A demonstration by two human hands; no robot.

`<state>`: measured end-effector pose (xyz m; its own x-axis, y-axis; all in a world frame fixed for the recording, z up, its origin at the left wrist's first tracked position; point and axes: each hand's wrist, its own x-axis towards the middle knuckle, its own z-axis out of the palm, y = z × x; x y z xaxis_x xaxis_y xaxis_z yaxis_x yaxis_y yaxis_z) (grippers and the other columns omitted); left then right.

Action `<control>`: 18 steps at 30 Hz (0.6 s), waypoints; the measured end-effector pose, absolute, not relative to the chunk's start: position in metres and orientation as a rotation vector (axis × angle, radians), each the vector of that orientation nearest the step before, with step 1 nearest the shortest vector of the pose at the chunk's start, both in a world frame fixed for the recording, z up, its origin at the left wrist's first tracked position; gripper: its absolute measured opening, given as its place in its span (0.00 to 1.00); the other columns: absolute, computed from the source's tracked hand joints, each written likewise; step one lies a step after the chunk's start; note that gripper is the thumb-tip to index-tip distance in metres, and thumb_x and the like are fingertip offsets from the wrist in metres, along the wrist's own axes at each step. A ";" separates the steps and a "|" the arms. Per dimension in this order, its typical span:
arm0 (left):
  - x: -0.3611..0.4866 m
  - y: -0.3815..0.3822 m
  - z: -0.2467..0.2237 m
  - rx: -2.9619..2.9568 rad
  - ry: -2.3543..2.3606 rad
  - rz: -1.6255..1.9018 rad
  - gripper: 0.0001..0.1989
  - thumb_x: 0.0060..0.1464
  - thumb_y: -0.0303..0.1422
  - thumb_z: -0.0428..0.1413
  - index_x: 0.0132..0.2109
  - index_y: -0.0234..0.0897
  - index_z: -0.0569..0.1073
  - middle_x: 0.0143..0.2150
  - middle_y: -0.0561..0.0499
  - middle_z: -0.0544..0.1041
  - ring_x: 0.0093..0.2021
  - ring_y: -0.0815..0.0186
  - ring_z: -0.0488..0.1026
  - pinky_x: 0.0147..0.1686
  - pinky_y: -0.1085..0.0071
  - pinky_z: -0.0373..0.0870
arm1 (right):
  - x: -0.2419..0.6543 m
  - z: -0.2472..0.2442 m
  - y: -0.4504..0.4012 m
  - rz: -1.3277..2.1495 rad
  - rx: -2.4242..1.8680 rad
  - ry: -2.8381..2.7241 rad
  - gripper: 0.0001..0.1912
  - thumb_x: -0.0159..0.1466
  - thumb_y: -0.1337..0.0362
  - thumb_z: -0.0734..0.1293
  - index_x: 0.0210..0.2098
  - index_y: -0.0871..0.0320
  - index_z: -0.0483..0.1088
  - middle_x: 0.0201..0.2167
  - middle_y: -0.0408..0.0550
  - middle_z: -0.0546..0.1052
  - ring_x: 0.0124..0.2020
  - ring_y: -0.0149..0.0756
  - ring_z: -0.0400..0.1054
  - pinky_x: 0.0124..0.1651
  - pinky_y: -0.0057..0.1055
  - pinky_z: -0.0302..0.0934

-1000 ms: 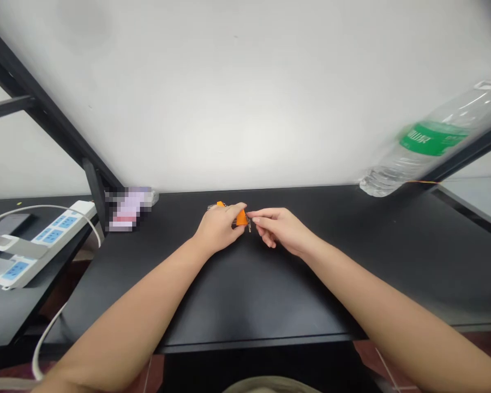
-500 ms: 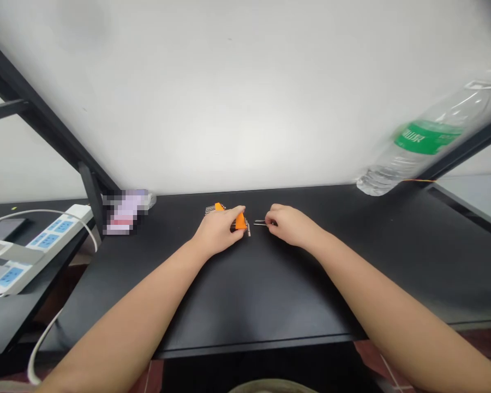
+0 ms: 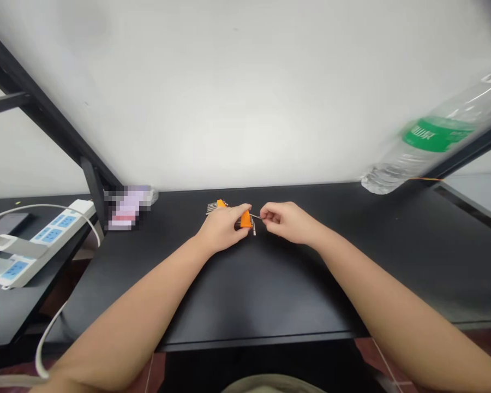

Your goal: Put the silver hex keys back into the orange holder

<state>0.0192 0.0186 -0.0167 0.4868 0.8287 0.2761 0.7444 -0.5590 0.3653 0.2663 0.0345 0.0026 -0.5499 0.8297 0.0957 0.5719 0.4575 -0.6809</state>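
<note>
Orange holder (image 3: 245, 219) with metal keys lies on the black table (image 3: 249, 284) (near the wall); our left hand (image 3: 223, 229) grips it, our right hand (image 3: 286, 222) pinches one thin key (image 3: 256, 216).

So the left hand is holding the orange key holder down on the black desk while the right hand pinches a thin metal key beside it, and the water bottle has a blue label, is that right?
Not quite: the head view shows the water bottle has a green label, not blue. The rest holds: the left hand holds the orange key holder on the black desk, and the right hand pinches a thin metal key.
</note>
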 end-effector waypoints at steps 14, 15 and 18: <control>0.020 0.016 -0.015 2.694 1.178 0.724 0.23 0.61 0.34 0.58 0.63 0.40 0.71 0.45 0.48 0.82 0.41 0.61 0.79 0.49 0.63 0.71 | 0.258 0.004 0.032 1.527 -1.135 -1.614 0.16 0.61 0.52 0.75 0.37 0.58 0.76 0.21 0.42 0.73 0.18 0.29 0.63 0.20 0.26 0.58; 0.021 0.015 -0.014 2.694 1.186 0.741 0.22 0.62 0.33 0.57 0.62 0.41 0.71 0.45 0.49 0.83 0.41 0.61 0.79 0.48 0.63 0.71 | 0.252 0.001 0.032 1.563 -1.102 -1.505 0.17 0.59 0.52 0.77 0.36 0.58 0.75 0.22 0.43 0.74 0.18 0.28 0.63 0.19 0.26 0.57; 0.023 0.013 -0.015 2.668 1.315 0.766 0.21 0.61 0.32 0.57 0.61 0.43 0.72 0.46 0.49 0.83 0.41 0.61 0.79 0.47 0.63 0.72 | 0.235 -0.007 0.029 1.559 -1.071 -1.283 0.19 0.57 0.51 0.79 0.31 0.59 0.72 0.23 0.45 0.75 0.19 0.29 0.66 0.19 0.25 0.59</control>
<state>0.0232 0.0135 -0.0148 0.5093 0.7605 0.4028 0.7255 -0.6312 0.2744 0.2354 0.0293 -0.0074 -0.2919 0.9506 -0.1056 -0.0796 -0.1341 -0.9878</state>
